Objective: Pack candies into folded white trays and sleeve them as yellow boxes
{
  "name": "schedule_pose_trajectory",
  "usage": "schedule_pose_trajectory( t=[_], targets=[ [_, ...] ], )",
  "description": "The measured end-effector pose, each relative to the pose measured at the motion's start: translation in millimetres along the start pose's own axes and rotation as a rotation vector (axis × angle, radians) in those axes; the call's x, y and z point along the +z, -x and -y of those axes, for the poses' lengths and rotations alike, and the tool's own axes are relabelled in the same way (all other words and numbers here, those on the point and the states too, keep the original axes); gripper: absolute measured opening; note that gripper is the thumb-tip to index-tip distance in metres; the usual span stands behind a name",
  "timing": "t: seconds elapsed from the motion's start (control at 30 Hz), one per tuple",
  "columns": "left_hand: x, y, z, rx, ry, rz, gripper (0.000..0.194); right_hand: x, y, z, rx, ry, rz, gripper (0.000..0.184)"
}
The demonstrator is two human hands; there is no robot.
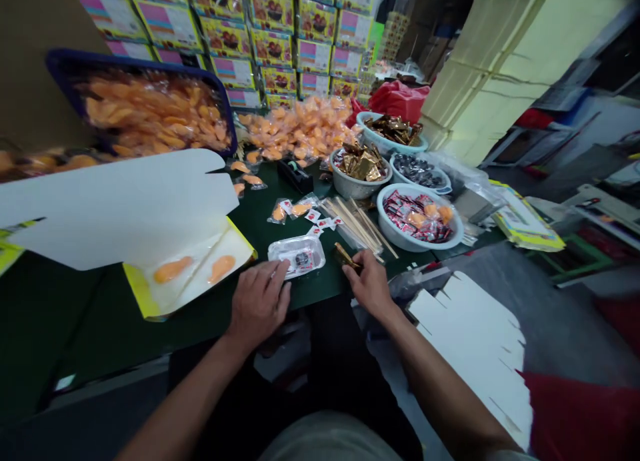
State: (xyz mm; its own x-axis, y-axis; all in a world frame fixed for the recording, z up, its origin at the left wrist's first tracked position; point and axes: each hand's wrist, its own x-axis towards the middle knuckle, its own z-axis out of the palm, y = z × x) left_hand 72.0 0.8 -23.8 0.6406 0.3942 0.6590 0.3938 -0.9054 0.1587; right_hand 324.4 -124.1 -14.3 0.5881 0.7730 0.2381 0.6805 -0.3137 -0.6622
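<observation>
- A blue bin (140, 62) is heaped with wrapped orange pieces (165, 111).
- Nearer, an open white-and-yellow box (145, 208) is set on the dark green table (60, 301); two orange shapes are seen on its inner side.
- By the left hand (260, 298) the near left edge of the shiny tray (321, 254) is touched; whether its grip is closed on the edge cannot be told. Small packets are held in the tray.
- A gold packet (345, 256), just right of the tray, is clamped in the grip of the right hand (370, 281).
- Beyond that hand, thin sticks (363, 224) are laid side by side.
- Farther right, a pale blue bowl (405, 240) is filled with pink-and-dark packets.
</observation>
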Motion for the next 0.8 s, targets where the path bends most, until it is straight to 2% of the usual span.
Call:
schedule_pose_trajectory(
  t=[0.07, 0.13, 0.23, 0.3, 0.37, 0.47, 0.53, 0.63, 0.73, 0.8],
  targets=[
    [-10.3, 16, -25, -0.183, 0.164, -0.041, 0.059, -10, 9, 0, -0.124, -0.134, -0.032, 0.014],
    [-20.2, 27, -56, -0.481, 0.439, -0.018, 0.056, -19, 20, 5, -0.293, -0.199, -0.036, 0.010],
    [-29.1, 26, -92, -0.911, 0.949, -0.001, 0.060, -21, 38, 23, -0.579, -0.169, 0.035, 0.021],
    [-30.5, 17, -99, -1.114, 1.172, -0.014, 0.064, -15, 50, 37, -0.736, -0.116, 0.084, 0.025],
    [-30.8, 9, -94, -1.242, 1.239, -0.009, 0.063, -7, 58, 46, -0.819, -0.100, 0.127, 0.028],
    [-32.8, 8, -76, -1.293, 1.199, -0.010, 0.056, -4, 51, 48, -0.855, -0.154, 0.213, 0.036],
    [-35.0, 16, -65, -1.270, 1.147, -0.015, 0.054, -8, 28, 45, -0.794, -0.165, 0.217, 0.038],
    [-37.4, 29, -54, -1.232, 1.061, 0.010, 0.051, -10, -37, 48, -0.619, -0.035, 0.168, 0.032],
    [-40.3, 37, -48, -1.203, 0.994, 0.054, 0.050, 4, -112, 63, -0.590, 0.154, 0.230, 0.031],
    [-43.5, 39, -45, -1.167, 0.959, 0.108, 0.049, 13, -150, 75, -0.574, 0.248, 0.252, 0.033]
  ],
)
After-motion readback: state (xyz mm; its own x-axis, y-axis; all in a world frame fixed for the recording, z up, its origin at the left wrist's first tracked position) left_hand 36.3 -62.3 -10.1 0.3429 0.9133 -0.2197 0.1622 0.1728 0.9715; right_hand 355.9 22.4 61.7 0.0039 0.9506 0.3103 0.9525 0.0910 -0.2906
